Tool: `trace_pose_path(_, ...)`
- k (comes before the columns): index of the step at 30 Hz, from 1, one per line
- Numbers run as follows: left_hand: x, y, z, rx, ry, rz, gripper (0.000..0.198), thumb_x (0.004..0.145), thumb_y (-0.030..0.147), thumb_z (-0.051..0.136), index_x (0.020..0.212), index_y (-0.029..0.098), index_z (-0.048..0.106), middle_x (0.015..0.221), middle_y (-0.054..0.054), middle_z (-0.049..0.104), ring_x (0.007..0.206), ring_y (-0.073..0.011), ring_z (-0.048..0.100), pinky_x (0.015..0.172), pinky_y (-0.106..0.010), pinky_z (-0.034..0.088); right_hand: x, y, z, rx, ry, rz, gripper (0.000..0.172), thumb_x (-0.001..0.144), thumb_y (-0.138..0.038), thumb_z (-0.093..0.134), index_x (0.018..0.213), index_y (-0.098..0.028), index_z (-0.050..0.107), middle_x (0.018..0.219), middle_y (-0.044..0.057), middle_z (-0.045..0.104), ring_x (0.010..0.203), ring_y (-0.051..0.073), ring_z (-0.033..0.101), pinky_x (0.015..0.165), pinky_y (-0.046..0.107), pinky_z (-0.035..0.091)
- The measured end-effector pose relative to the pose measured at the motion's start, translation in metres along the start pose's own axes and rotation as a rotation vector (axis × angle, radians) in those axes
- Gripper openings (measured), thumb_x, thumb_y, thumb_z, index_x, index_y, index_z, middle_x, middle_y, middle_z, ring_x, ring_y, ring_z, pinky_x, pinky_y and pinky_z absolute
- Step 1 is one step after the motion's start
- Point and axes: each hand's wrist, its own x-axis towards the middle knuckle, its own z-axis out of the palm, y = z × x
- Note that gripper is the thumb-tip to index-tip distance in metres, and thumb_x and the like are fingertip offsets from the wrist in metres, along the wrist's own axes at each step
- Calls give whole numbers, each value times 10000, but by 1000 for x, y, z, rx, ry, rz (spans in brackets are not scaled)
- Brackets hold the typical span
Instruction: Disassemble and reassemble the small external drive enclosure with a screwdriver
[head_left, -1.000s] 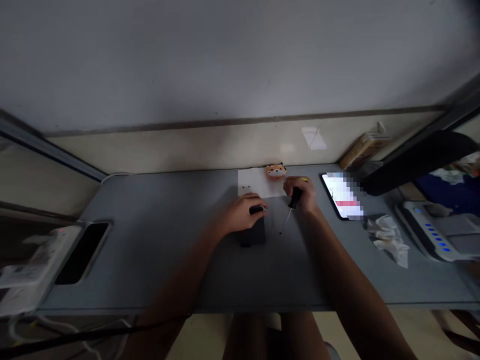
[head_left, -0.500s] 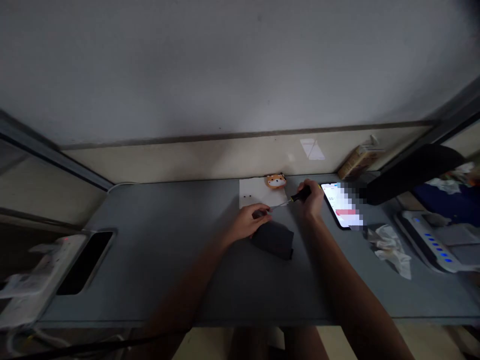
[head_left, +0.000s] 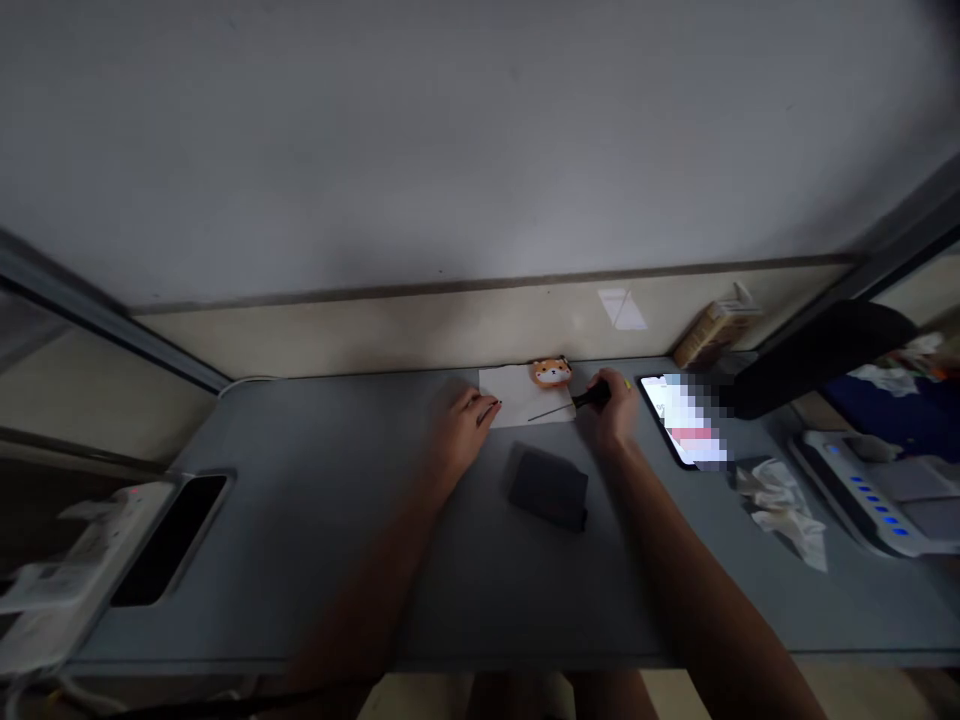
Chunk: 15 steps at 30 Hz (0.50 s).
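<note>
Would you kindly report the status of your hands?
Right hand holding screwdriver, shaft over paper. Left hand at paper's left edge. Dark block untouched on desk. Toy on paper.

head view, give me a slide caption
Right hand holding a black-handled screwdriver over white paper, left hand at the paper's left edge.

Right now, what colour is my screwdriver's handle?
The screwdriver handle looks mostly black; head view.

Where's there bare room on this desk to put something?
Widest, between the dark phone and left hand; another, between the gray block and near desk edge. It's crowded around the paper, with toy, screwdriver and right hand, and further right: lit phone, tissue.
</note>
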Motion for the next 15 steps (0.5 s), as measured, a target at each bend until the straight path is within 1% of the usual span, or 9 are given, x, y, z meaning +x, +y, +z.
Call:
trace_pose_path(2, 1, -3, 0, 35, 7, -3, 149, 978, 272, 647, 1024, 249, 787, 1017, -52, 689, 956, -217, 689, 891, -312, 525, -1, -1, 0, -8, -1, 1, 229, 680, -377, 618, 530, -221, 541, 517, -39, 504, 507, 108, 466, 445, 234, 349)
trace_pose_path(7, 0, -6, 3, 8, -14, 63, 156, 986, 276, 633, 984, 269, 789, 988, -34, 675, 917, -191, 670, 876, -295, 534, -1, -4, 0, -25, -8, -3, 239, 701, -368, 606, 531, -226, 516, 504, -42, 487, 492, 112, 443, 437, 245, 329)
trace_pose_path(12, 1, -9, 3, -7, -42, 47, 134, 972, 270, 650, 989, 255, 782, 981, -36, 660, 917, -198, 673, 890, -316, 535, -2, -7, -1, -39, -14, -24, 225, 674, -388, 590, 539, -221, 522, 509, -35, 484, 508, 115, 441, 445, 248, 324)
trace_pose_path(15, 3, -10, 4, -12, -9, 60, 109, 951, 240, 671, 974, 252, 777, 970, -27, 663, 912, -192, 677, 893, -313, 542, -2, -8, -2, -50, -7, -44, 225, 659, -402, 578, 542, -218, 520, 507, -33, 472, 516, 117, 431, 451, 247, 321)
